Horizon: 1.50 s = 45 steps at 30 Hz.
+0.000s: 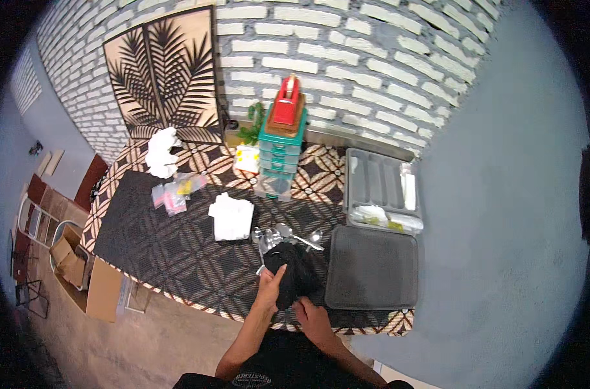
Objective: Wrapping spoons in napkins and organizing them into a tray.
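Observation:
A dark, soft black cloth (287, 277) is bunched in front of me near the table's front edge. My left hand (270, 289) grips it from the left, the thumb lying along its top. At its lower end, my right hand (313, 318) has its fingers curled on the cloth's edge. Whether anything is wrapped inside the cloth is hidden. Just beyond it lie several metal spoons (273, 237) in a loose group, partly covered by the cloth. One more spoon (316, 236) rests to their right.
A stack of white napkins (233, 218) lies left of the spoons. To the right are a dark grey tray (372, 268) and a grey cutlery organizer (377, 180). Behind stand small plastic drawers (278, 158) topped by a red tape dispenser (287, 104). Small plastic bags (176, 194) lie left.

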Motion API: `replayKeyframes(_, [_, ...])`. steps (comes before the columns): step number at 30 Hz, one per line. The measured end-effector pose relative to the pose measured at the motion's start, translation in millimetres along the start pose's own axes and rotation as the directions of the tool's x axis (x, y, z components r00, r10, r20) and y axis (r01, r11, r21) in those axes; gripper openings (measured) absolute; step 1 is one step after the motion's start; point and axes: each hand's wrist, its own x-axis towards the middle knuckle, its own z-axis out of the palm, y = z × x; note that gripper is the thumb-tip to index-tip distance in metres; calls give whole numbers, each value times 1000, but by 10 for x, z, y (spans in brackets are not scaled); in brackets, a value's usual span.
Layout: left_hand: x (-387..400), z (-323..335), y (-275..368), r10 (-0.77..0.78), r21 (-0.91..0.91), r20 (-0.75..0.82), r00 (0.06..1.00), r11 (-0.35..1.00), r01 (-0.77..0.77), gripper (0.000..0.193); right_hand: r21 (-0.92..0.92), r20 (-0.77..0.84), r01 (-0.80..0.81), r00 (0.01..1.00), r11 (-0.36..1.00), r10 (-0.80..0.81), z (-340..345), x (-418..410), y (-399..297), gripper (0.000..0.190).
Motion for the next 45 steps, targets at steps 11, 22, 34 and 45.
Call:
replayKeyframes(11, [8,773,-184,81,210,-199,977,977,-38,20,102,-32,-8,999,995,11,-638,-139,248,21])
replayKeyframes(22, [39,903,-88,428,411,-86,900,838,-360,21,218,15,31,999,975,-35,-916,-187,153,20])
replayKeyframes(34, [-118,1182,-199,-20,274,18,1000,962,14,27,284,-72,-233,962,930,263,-639,206,449,25])
replayKeyframes(45, [120,1021,-31,-232,107,9,973,967,229,26,225,-331,123,943,967,-43,-612,139,422,13])
